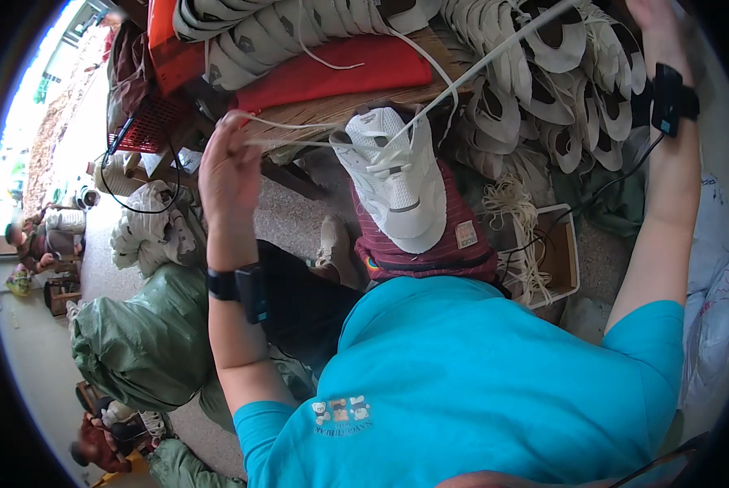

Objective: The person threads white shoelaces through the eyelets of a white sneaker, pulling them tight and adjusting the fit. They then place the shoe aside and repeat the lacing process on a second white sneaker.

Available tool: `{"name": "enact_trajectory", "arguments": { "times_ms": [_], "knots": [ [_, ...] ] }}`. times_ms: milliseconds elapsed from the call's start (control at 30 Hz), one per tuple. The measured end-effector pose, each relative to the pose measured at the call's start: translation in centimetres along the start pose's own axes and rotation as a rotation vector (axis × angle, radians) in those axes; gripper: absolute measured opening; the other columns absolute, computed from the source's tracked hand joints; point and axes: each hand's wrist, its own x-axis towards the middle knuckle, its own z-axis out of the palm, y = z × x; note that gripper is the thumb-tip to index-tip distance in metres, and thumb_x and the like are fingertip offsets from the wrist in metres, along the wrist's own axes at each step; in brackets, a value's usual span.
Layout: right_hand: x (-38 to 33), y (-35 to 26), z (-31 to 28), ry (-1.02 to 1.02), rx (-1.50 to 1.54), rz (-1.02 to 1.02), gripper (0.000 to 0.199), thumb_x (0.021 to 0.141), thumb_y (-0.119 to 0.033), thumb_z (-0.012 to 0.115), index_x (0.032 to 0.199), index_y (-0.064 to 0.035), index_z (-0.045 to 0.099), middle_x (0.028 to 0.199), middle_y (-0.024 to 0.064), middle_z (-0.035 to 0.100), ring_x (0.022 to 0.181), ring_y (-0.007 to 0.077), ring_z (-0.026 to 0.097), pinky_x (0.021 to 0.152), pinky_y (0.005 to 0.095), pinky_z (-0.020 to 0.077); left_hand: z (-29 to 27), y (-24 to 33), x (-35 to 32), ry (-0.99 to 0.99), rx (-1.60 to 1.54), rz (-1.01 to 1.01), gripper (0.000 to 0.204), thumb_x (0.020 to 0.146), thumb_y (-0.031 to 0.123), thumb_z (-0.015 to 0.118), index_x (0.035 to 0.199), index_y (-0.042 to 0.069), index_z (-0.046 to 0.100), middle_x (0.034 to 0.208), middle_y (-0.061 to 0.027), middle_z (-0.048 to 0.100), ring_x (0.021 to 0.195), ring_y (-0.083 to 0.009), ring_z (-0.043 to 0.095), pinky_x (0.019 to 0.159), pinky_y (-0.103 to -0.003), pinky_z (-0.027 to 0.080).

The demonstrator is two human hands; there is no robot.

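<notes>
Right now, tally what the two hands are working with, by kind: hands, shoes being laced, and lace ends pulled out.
Hands: 2, left hand and right hand, each raised and gripping a lace end
White shoe on the lap: 1
Lace ends: 2, left lace end and right lace end
Total: 5

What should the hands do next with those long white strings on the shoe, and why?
Probably even them out: the left hand and right hand each pull one end of the white lace away from the white shoe, and the right end looks far longer.
</notes>
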Motion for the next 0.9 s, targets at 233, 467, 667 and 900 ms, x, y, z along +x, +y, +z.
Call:
{"name": "enact_trajectory", "arguments": {
  "times_ms": [233, 467, 667, 900],
  "knots": [
    [-3.3, 8.2, -17.4, 0.349, -0.388, 0.065, 0.016, 0.096, 0.002, 0.054, 0.111, 0.0078, 0.057, 0.103, 0.0182, 0.067, 0.096, 0.0275, 0.069, 0.096, 0.041, 0.0567, -11.3, 4.6, -0.9, 0.103, -0.229, -0.099, 0.009, 0.102, 0.01, 0.053, 0.097, 0.004, 0.058, 0.081, -0.0009, 0.056, 0.071, -0.0107, 0.052, 0.07, -0.028, 0.045],
    [-20.8, 13.5, 2.5, -0.493, -0.686, 0.469, 0.015, 0.1, -0.017, 0.059, 0.109, -0.0086, 0.068, 0.088, -0.0026, 0.065, 0.079, 0.0047, 0.061, 0.072, 0.0198, 0.0469, -19.2, 10.5, -0.7, 0.125, -0.257, 0.209, 0.016, 0.103, 0.01, 0.048, 0.1, -0.003, 0.056, 0.081, -0.0082, 0.057, 0.075, -0.0191, 0.053, 0.079, -0.034, 0.049],
    [-25.7, 16.7, 8.4, -1.124, -0.841, -0.118, 0.016, 0.083, -0.005, 0.069, 0.099, -0.0049, 0.066, 0.089, 0.0068, 0.059, 0.082, 0.0214, 0.061, 0.07, 0.0333, 0.0491, -12.8, 5.5, -1.1, 0.162, -0.111, 0.132, 0.019, 0.104, 0.011, 0.045, 0.108, -0.003, 0.057, 0.083, -0.0072, 0.058, 0.075, -0.0168, 0.054, 0.078, -0.034, 0.049],
    [-25.3, 17.3, 9.3, -1.198, -0.77, 0.047, 0.013, 0.079, -0.004, 0.07, 0.089, -0.0054, 0.061, 0.083, 0.0092, 0.061, 0.078, 0.0301, 0.063, 0.068, 0.0381, 0.0495, -10.9, 4.1, -3.8, 0.13, -0.052, 0.099, 0.025, 0.106, 0.017, 0.044, 0.115, -0.002, 0.057, 0.085, -0.0034, 0.058, 0.077, -0.0143, 0.053, 0.08, -0.033, 0.048]
  ]
}}
